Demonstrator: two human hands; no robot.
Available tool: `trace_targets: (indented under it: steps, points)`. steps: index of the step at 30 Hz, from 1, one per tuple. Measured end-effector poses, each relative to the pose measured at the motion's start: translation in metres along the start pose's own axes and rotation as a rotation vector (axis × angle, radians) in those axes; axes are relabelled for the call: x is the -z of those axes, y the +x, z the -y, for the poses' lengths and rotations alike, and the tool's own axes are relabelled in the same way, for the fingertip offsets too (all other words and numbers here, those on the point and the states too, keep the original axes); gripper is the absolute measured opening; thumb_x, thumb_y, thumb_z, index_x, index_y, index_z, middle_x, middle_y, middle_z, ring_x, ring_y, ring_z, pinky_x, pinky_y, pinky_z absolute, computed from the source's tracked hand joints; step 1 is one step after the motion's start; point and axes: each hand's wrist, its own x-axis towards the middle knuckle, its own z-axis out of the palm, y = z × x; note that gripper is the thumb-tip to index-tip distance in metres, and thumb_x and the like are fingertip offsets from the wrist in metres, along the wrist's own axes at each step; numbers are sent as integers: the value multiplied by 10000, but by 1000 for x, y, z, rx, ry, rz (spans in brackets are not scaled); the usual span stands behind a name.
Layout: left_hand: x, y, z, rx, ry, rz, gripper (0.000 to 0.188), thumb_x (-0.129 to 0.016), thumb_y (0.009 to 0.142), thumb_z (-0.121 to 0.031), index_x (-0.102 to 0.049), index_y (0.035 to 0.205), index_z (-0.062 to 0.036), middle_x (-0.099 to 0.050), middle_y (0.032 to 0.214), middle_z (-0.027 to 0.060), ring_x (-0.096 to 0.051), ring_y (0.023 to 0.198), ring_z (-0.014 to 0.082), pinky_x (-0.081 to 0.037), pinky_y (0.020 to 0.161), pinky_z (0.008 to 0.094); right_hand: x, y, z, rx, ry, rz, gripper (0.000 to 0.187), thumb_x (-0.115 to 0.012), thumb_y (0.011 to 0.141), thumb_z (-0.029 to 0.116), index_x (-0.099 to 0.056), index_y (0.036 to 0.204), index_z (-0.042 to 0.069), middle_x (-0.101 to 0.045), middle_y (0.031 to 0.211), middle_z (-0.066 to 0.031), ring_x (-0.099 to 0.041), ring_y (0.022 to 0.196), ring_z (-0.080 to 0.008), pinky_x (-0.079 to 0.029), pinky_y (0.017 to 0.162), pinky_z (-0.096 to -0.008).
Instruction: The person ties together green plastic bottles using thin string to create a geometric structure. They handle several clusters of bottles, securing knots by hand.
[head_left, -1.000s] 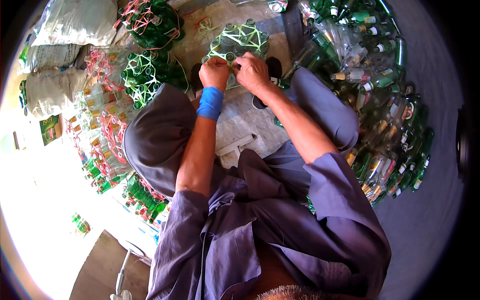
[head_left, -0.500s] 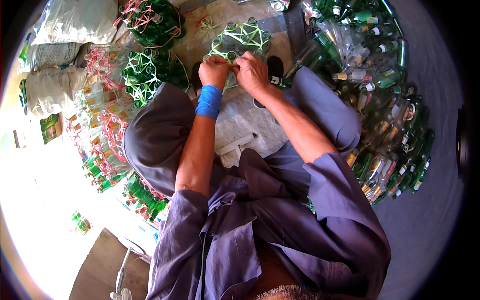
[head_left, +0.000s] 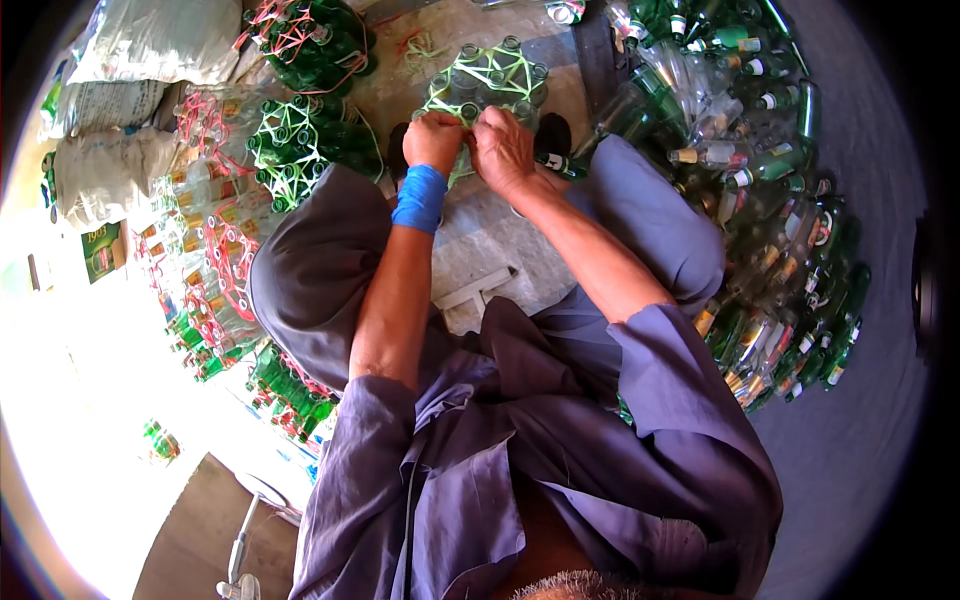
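Observation:
Between my knees stands a bundle of clear glass bottles (head_left: 508, 97), their mouths laced together with light green plastic string (head_left: 487, 73). My left hand (head_left: 434, 143), with a blue band (head_left: 420, 198) around its wrist, is closed at the near edge of the bundle. Right beside it, my right hand (head_left: 503, 150) is closed too, its fingertips almost against the left ones. Both seem to pinch the green string, though the fingers cover most of the part they hold. A strand of it hangs below the hands, in front of the bottles.
Loose green and clear bottles (head_left: 770, 200) lie in a big heap on my right. On my left stand tied bundles of green bottles (head_left: 290, 150) and clear bottles with red string (head_left: 225, 255). White sacks (head_left: 155, 45) rest at the far left. A T-shaped bar (head_left: 478, 288) lies between my legs.
My hands stay together at the bundle's near edge. The right fingers have curled and shifted slightly. The whole view has moved a little.

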Motion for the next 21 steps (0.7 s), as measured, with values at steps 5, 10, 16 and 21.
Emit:
trace_targets:
  steps: [5, 10, 16, 21]
  points:
    - [-3, 2, 5, -19, 26, -19, 208, -742, 647, -196, -727, 796, -52, -702, 747, 106, -676, 679, 212, -523, 682, 317, 1, 3, 4, 12, -2, 4, 57, -593, 698, 20, -627, 653, 24, -572, 812, -126, -582, 831, -324, -489, 677, -441]
    - [-7, 2, 4, 3, 1, -42, 189, -741, 647, -183, -727, 782, -51, -701, 728, 98, -672, 658, 200, -527, 664, 314, -5, 5, 1, -43, 18, -14, 56, -614, 683, 36, -603, 628, 30, -568, 793, -133, -581, 816, -336, -484, 678, -449]
    - [-6, 0, 6, 11, -102, -43, 167, -734, 649, -153, -718, 773, -43, -694, 706, 83, -650, 635, 158, -520, 644, 293, -6, 6, 3, -82, 48, -36, 92, -657, 658, 77, -589, 615, 32, -568, 780, -129, -580, 800, -334, -481, 673, -449]
    - [-6, 0, 8, 11, -124, -43, 173, -724, 657, -147, -715, 788, -35, -689, 702, 82, -638, 627, 149, -514, 635, 290, -10, 5, -1, -118, 97, -53, 81, -641, 656, 72, -589, 606, 35, -574, 781, -131, -580, 798, -330, -481, 676, -441]
